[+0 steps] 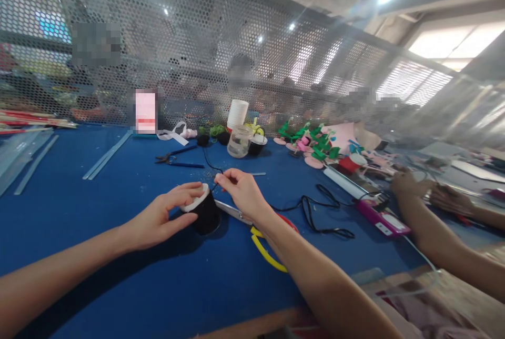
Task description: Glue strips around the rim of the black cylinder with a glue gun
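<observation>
Thread of thin black yarn (215, 169) is pinched between the fingers of your right hand (242, 191), above the small black cup with a white rim (207, 218) on the blue surface (118, 286). Your left hand (153, 220) grasps the cup, fingers over the rim. Expect a light, easily shifted cup; steady its wall. The thread is probably limp; pinch it close to the cup.
</observation>
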Tool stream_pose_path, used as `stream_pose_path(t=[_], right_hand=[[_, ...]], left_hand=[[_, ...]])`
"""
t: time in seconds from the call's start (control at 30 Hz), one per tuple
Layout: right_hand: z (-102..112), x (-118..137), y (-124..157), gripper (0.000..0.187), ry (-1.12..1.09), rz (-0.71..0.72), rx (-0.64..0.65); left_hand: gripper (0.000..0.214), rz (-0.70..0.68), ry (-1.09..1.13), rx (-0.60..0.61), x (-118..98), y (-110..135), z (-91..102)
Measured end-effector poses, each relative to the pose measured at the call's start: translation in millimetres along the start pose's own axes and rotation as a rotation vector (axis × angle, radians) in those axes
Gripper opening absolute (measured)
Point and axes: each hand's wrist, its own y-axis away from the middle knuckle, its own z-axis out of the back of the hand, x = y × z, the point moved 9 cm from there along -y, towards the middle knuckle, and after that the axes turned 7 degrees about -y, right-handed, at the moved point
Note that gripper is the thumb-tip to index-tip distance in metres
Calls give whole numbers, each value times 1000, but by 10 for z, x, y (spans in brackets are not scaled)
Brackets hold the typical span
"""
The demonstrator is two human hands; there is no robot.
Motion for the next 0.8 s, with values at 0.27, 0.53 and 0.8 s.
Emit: stream_pose_path(t=[0.27, 0.53, 0.8], right_hand=[[-88, -36, 24, 21, -30, 26, 19], [-18, -44, 62, 21, -31, 6, -6], [3, -43, 56, 21, -48, 9, -18]], left_hand=[[8, -2, 72, 22, -67, -12, 4], [19, 126, 265, -7, 24, -19, 39], [24, 188, 354, -7, 80, -20, 28]])
